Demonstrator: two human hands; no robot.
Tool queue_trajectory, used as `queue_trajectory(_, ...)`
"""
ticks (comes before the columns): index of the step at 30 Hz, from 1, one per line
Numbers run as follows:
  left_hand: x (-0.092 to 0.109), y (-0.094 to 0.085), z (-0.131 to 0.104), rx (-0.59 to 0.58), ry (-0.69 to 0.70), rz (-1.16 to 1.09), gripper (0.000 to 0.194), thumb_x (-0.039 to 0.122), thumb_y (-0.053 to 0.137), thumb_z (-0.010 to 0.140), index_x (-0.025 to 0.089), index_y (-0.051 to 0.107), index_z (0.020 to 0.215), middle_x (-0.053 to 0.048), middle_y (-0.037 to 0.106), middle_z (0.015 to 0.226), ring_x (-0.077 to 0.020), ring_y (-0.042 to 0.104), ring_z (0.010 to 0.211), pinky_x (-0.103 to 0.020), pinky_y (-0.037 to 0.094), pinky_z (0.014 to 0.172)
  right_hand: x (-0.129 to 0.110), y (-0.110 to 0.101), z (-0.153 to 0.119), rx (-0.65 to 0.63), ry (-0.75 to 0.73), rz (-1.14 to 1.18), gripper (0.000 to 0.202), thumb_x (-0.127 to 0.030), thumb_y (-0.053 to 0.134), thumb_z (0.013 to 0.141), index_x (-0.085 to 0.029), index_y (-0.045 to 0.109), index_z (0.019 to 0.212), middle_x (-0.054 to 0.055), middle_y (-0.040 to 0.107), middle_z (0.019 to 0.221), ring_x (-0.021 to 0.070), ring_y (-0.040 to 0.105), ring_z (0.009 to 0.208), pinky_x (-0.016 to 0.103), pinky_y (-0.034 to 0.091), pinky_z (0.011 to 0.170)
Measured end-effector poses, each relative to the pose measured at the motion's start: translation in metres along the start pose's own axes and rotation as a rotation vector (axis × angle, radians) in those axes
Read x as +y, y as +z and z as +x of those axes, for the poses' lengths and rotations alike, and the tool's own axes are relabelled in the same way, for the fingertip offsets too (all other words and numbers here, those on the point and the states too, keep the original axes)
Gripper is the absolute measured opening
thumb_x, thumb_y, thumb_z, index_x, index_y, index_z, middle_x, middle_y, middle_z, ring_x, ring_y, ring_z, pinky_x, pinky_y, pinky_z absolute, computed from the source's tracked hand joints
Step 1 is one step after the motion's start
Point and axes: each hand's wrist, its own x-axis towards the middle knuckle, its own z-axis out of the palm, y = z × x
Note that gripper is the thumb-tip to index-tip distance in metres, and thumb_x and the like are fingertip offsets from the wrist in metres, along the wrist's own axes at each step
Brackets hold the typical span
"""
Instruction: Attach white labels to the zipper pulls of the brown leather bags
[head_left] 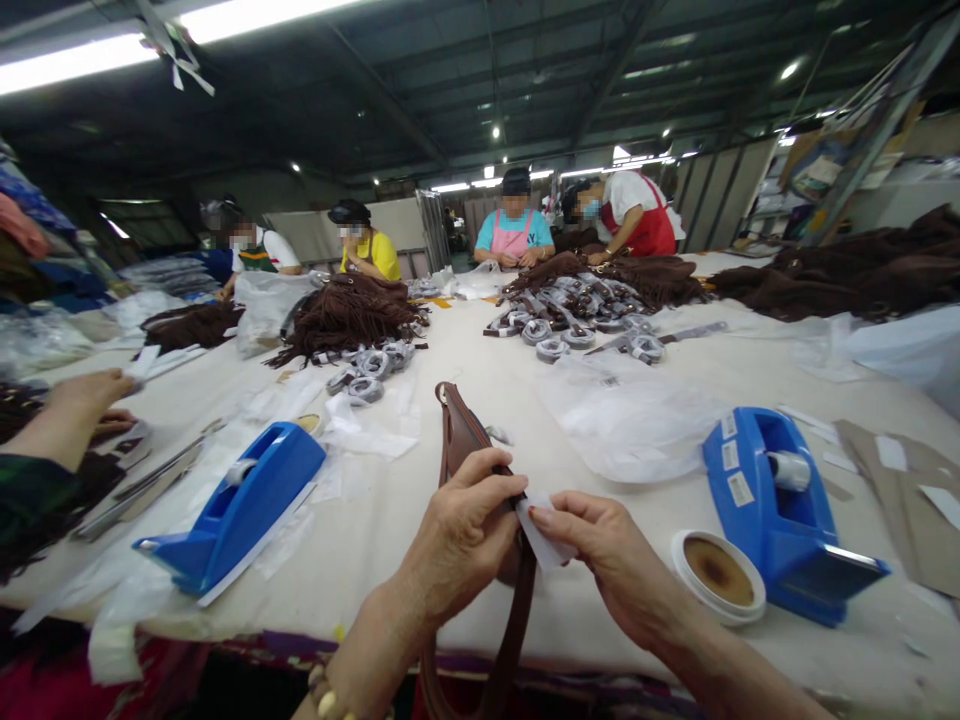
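A brown leather bag [461, 430] stands at the near edge of the table, its strap [517, 620] looping down over the edge. My left hand [472, 515] grips the bag near its top, thumb and fingers closed on the leather. Between the thumb and fingers of my right hand [600, 545] is a small white slip of paper [545, 535], pinched against the bag's side. The slip's far end touches the bag beside my left fingertips. Part of the bag is hidden behind my left hand.
Blue tape dispensers [247, 500] [780, 510] flank the bag. A round tub of brown paste [718, 570] sits at right. Further off lie brown fringed piles [345, 315] and wrapped strap coils [577, 310]. A co-worker's hand [90, 400] reaches in at left; several people work across the table.
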Motion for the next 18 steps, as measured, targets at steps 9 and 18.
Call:
queue_trajectory(9,0.003,-0.014,-0.004,-0.002,0.018,0.028,0.029,0.0,0.05,0.071,0.018,0.064,0.09,-0.008,0.06,0.101,-0.0159,0.061,0.095,-0.025,0.051,0.081,0.002,0.012,0.004,0.01,0.017,-0.012,0.024,-0.036,0.072,0.06,-0.013,0.066,0.06,-0.001,0.058,0.054,0.0094,0.044,0.052,0.023,0.033,0.053)
queue_trajectory(18,0.004,-0.012,-0.006,-0.004,0.026,0.019,0.031,0.0,0.048,0.072,0.016,0.062,0.095,-0.01,0.059,0.105,-0.016,0.058,0.1,-0.024,0.048,0.083,-0.004,0.014,0.009,0.04,-0.042,-0.113,0.022,-0.034,0.071,0.059,-0.014,0.064,0.055,-0.002,0.053,0.049,0.0087,0.041,0.048,0.023,0.029,0.047)
